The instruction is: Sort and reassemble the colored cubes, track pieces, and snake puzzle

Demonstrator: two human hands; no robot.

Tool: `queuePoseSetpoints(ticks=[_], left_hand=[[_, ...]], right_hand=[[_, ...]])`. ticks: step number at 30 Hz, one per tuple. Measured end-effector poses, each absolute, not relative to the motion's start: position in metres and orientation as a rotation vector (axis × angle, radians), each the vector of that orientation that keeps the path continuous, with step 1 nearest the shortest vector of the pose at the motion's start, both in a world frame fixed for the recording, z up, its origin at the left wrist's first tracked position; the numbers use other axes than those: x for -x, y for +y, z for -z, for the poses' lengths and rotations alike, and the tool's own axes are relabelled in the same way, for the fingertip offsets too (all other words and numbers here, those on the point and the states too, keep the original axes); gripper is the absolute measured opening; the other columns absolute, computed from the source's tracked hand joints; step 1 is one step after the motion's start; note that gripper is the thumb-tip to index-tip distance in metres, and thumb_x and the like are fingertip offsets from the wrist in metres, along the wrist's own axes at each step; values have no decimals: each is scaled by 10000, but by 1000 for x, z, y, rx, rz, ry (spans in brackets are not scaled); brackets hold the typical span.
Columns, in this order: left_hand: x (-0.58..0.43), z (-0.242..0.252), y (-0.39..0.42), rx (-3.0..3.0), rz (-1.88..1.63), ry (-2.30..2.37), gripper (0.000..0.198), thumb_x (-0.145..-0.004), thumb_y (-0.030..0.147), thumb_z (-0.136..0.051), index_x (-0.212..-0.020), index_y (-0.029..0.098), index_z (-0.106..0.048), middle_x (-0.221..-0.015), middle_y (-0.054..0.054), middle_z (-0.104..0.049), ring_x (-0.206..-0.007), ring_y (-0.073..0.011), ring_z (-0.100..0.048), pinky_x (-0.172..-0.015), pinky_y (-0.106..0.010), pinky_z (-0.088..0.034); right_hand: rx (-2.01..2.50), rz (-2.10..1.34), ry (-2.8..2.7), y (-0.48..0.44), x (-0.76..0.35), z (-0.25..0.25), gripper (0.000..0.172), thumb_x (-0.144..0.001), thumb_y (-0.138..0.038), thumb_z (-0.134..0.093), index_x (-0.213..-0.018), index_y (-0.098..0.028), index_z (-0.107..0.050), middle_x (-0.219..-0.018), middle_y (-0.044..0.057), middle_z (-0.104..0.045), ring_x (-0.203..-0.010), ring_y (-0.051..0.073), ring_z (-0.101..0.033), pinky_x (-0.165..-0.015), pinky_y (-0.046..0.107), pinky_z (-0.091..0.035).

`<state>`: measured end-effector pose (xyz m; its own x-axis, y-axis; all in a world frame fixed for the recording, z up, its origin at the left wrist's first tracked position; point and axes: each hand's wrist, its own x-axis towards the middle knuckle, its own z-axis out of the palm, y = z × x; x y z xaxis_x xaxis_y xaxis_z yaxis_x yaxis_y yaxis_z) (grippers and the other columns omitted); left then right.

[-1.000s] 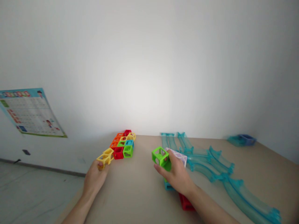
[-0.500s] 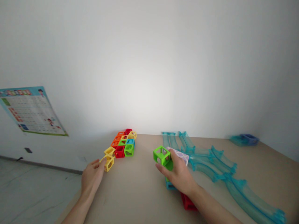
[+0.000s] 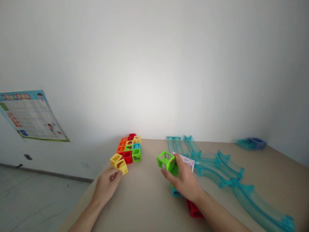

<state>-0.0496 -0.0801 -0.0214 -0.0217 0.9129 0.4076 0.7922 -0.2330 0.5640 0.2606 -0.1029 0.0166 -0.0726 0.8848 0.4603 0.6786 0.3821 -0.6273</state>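
Note:
A cluster of hollow plastic cubes (image 3: pixel 130 148) in red, orange, green, yellow and blue lies on the beige table (image 3: pixel 149 199) near its far left corner. At the cluster's near end sit two yellow cubes (image 3: pixel 119 162). My left hand (image 3: pixel 107 187) rests just below them, its fingertips pinched at the nearer yellow cube. My right hand (image 3: pixel 184 180) is closed on a stack of pieces with a green cube (image 3: pixel 165 160) at the top and a pale lilac piece (image 3: pixel 187 161) behind it. A blue piece (image 3: pixel 174 192) and a red piece (image 3: pixel 193 209) show under my wrist.
Several clear teal curved track pieces (image 3: pixel 217 170) fan across the right half of the table. A small blue tray (image 3: pixel 253 142) sits at the far right by the wall. The table's left edge drops to a grey floor. A poster (image 3: pixel 29 116) hangs on the left wall.
My left hand has moved right along the table edge, and the two yellow cubes have shifted right with it, closer against the cluster. My right hand has stayed put with its stack.

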Motion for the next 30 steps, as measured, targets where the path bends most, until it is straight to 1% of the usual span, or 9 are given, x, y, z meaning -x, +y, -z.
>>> queuePoseSetpoints(ticks=[3, 5, 7, 9, 11, 16, 25, 28, 30], left_hand=[[48, 21, -81, -2106, -1034, 1663, 343, -859, 425, -462, -680, 191, -638, -725, -21, -594, -713, -176, -558, -675, -260, -426], [48, 22, -79, -2070, -1026, 1656, 341, -860, 435, -475, -728, 193, -676, -767, -35, -608, -751, -185, -571, -701, -273, -444], [49, 26, -75, -2026, -1070, 1698, 326, -847, 442, -499, -834, 194, -711, -856, -54, -626, -804, -198, -585, -721, -290, -464], [51, 33, -69, -1995, -1145, 1759, 337, -824, 430, -530, -975, 189, -711, -967, -74, -629, -875, -212, -594, -764, -317, -482], [53, 39, -64, -1971, -1200, 1820, 365, -801, 414, -553, -1033, 172, -697, -1016, -87, -621, -912, -223, -596, -797, -341, -491], [51, 40, -57, -1989, -1175, 1834, 340, -787, 377, -556, -1012, 168, -703, -1025, -86, -606, -946, -227, -598, -802, -341, -499], [33, 25, -42, -2143, -1010, 1712, 251, -782, 231, -541, -958, 190, -715, -980, -66, -573, -970, -219, -585, -932, -388, -453], [31, 26, -41, -2229, -1047, 1733, 200, -794, 226, -535, -869, 186, -716, -980, -84, -550, -995, -240, -571, -952, -412, -444], [28, 26, -45, -2319, -1184, 1829, 149, -785, 234, -557, -775, 183, -696, -1001, -105, -531, -1030, -273, -545, -966, -441, -429]], right_hand=[[1363, -310, -1811, -102, -261, -15, 392, -828, -486, -595, -1055, -196, -459, -872, 36, -608, -785, 207, -561, -703, 318, -425], [1361, -313, -1812, -102, -261, -15, 398, -833, -486, -589, -1072, -194, -462, -881, 40, -613, -794, 209, -567, -710, 322, -428], [1361, -316, -1814, -103, -261, -16, 398, -834, -487, -586, -1077, -195, -466, -882, 41, -618, -797, 213, -573, -709, 322, -431], [1363, -313, -1812, -103, -261, -16, 396, -830, -488, -591, -1072, -197, -472, -889, 44, -623, -801, 217, -578, -708, 323, -434], [1361, -311, -1811, -103, -262, -16, 396, -827, -489, -595, -1066, -197, -475, -888, 44, -624, -802, 218, -580, -714, 325, -435], [1347, -315, -1812, -102, -262, -15, 404, -832, -488, -592, -1078, -193, -471, -881, 43, -620, -798, 213, -571, -720, 325, -431], [1336, -319, -1819, -102, -261, -16, 382, -837, -482, -586, -1062, -197, -465, -864, 37, -606, -785, 207, -566, -695, 318, -425], [1345, -324, -1813, -103, -261, -16, 369, -838, -483, -583, -1037, -200, -453, -859, 35, -598, -772, 204, -555, -689, 320, -421], [1356, -331, -1814, -103, -261, -17, 344, -837, -484, -581, -988, -208, -442, -836, 26, -587, -753, 200, -545, -676, 317, -416]])
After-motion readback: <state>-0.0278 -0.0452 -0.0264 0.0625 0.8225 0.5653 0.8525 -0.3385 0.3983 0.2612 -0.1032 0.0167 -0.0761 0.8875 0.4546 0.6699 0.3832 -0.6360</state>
